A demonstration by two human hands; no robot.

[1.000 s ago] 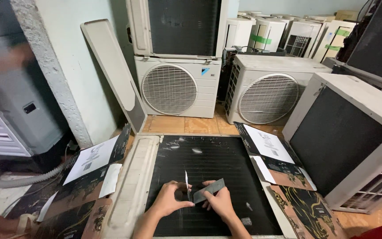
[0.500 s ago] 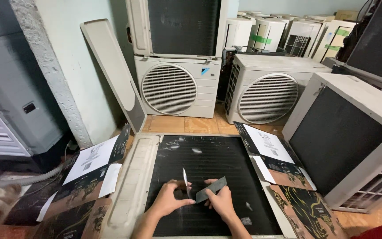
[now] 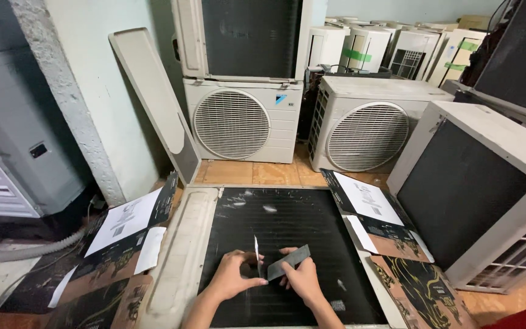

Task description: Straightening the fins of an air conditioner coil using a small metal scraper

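- The left hand (image 3: 234,277) pinches a thin white strip (image 3: 255,251), held upright over the black finned face of the air conditioner unit (image 3: 287,225) lying flat, near its front edge.
- The right hand (image 3: 302,280) grips a flat grey comb tool (image 3: 287,263), tilted, just beside the strip.
- Risk: pressing askew could bend the thin fins; sharp fin edges could nick fingers.

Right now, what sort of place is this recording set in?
Probably an air-conditioner repair workshop or storeroom: many outdoor units stand stacked around, and both hands work with a small tool on a unit's finned coil lying flat.
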